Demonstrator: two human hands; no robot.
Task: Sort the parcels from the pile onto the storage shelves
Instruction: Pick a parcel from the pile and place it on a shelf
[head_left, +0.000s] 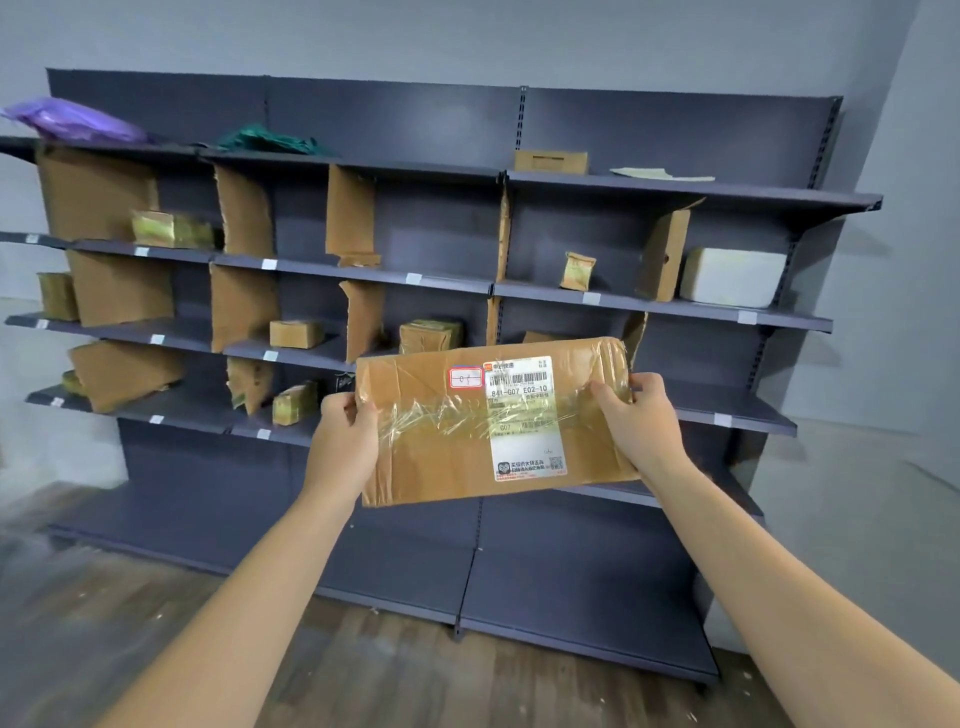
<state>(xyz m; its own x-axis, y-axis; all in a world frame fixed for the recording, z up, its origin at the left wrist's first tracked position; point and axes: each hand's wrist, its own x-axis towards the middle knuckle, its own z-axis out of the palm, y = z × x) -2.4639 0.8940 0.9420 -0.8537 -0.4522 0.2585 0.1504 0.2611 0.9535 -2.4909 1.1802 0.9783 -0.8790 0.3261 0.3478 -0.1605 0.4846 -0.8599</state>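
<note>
storage shelves (415, 119): dark grey, cardboard dividers (244, 218), small boxes (296, 333) in several bays | parcel (431, 452): flat, brown, taped, white label, held before the shelves' lower middle | left hand (345, 441): grips parcel's left edge | right hand (641, 426): grips right edge

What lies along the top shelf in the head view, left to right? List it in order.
purple bag → green bag → small cardboard box → flat pale packet
</note>
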